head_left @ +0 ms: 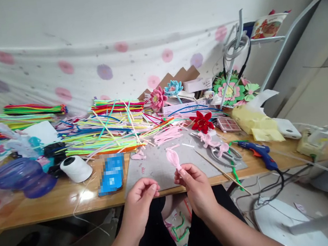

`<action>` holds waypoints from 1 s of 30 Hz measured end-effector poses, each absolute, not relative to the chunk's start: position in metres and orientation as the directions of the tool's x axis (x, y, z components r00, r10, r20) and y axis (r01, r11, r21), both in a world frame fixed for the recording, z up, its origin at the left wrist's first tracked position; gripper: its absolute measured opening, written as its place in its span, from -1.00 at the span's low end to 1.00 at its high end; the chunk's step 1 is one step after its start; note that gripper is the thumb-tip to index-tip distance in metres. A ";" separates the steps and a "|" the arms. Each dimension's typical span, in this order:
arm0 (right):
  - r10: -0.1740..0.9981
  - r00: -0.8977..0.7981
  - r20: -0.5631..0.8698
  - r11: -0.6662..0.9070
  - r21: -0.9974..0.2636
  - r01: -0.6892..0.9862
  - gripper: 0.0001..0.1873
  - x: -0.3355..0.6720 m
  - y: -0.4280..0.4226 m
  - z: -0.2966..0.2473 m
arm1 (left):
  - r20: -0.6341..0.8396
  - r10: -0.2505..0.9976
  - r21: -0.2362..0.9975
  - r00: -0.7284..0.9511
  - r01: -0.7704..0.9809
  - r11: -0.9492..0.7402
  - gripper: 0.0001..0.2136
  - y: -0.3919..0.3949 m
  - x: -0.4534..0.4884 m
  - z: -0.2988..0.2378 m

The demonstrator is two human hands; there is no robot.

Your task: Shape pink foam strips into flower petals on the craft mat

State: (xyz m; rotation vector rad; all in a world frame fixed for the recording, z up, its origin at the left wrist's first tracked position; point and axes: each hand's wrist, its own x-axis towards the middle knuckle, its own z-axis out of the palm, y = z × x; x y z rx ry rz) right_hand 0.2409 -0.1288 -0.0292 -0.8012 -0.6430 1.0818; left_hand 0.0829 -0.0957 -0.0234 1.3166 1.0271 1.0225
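My right hand (197, 188) pinches the narrow lower end of a pink pipe-cleaner petal (173, 158) between thumb and fingers. The petal stands upright above the front of the grey cutting mat (158, 173). To its left, apart from it, my left hand (143, 198) is closed with thumb and fingertips pressed together; whatever may be between them cannot be made out. Behind the petal lies a bundle of pink pipe cleaners (167, 134). More pink shaped pieces (138, 154) rest at the mat's left, and others (209, 139) lie near the scissors (228, 154).
A blue glue gun (259, 153) and a thin wooden stick (221, 170) are at the right. On the left stand a white thread spool (76, 169) and a blue packet (110, 174). Coloured pipe cleaners (103, 141) and a red flower (201, 122) lie farther back.
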 end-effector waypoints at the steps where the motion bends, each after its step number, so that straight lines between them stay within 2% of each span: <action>1: 0.942 0.330 0.060 0.234 -0.822 -0.519 -0.83 0.238 -0.127 -0.029 | 0.004 0.970 1.000 0.241 0.010 -0.006 -0.87 -0.094 0.081 -0.024; 5: 0.965 0.261 0.031 0.169 -0.834 -0.525 -0.80 0.226 -0.121 -0.031 | 0.026 0.979 0.999 0.203 -0.035 -0.020 -0.82 -0.086 0.080 -0.020; 8: 0.980 0.194 0.051 0.136 -0.879 -0.458 -0.80 0.215 -0.118 -0.036 | 0.030 0.975 0.995 0.220 -0.104 -0.007 -0.81 -0.078 0.082 -0.016; 12: 0.994 0.026 0.105 0.108 -0.955 -0.276 -0.81 0.210 -0.112 -0.042 | 0.007 0.961 0.991 0.278 -0.130 0.030 -0.80 -0.071 0.080 -0.016; 15: 0.984 -0.001 0.178 0.178 -0.984 0.007 -0.84 0.213 -0.106 -0.043 | -0.062 0.959 0.989 0.276 -0.110 0.096 -0.77 -0.067 0.077 -0.020; 17: 0.965 -0.003 0.264 0.258 -0.941 0.220 -0.90 0.215 -0.102 -0.044 | -0.094 0.957 0.988 0.275 -0.095 0.124 -0.75 -0.063 0.075 -0.021; 19: 0.948 -0.040 0.314 0.308 -0.886 0.346 -0.95 0.216 -0.097 -0.044 | -0.106 0.955 0.988 0.276 -0.076 0.132 -0.74 -0.059 0.074 -0.023; 24: 0.951 -0.085 0.298 0.302 -0.830 0.468 -0.88 0.228 -0.079 -0.044 | -0.070 0.967 0.997 0.245 0.044 0.061 -0.77 -0.050 0.070 -0.028; 30: 0.960 -0.138 0.245 0.274 -0.705 0.655 -0.88 0.246 -0.046 -0.030 | 0.096 0.960 0.941 0.265 0.289 -0.174 -0.75 -0.048 0.063 -0.038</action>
